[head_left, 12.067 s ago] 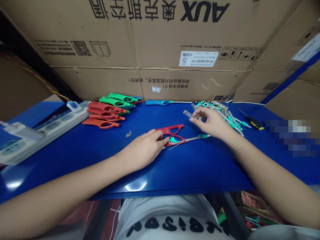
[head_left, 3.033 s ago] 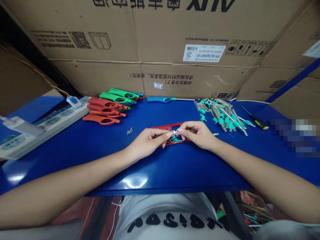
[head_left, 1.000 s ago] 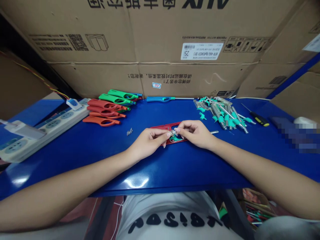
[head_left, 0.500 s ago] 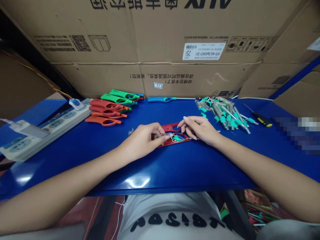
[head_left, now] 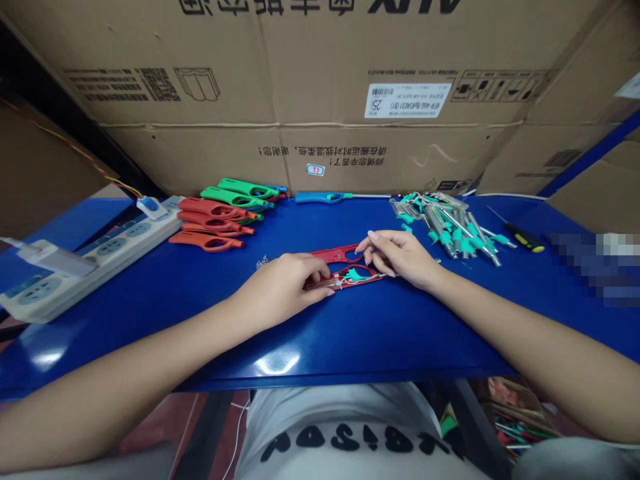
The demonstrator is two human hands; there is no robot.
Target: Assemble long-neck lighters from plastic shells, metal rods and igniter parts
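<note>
Two red lighter shell halves lie at the middle of the blue table (head_left: 350, 333). My left hand (head_left: 283, 290) presses the near red shell half (head_left: 367, 278) down at its left end, fingers curled on it. A green trigger piece (head_left: 356, 274) and a thin metal tube sit inside that half. My right hand (head_left: 400, 257) pinches the right end of the far red shell half (head_left: 334, 254), which lies just behind.
Red and green lighter shells (head_left: 215, 223) are stacked at the back left beside a white power strip (head_left: 85, 257). A blue lighter (head_left: 323, 197) lies by the cardboard boxes (head_left: 320, 93). A heap of metal tubes with green parts (head_left: 445, 223) and a screwdriver (head_left: 520, 237) sit at the right.
My hands moved apart from working on the insert together. The left hand now holds the near shell half down; the right hand has shifted onto the far shell half.
</note>
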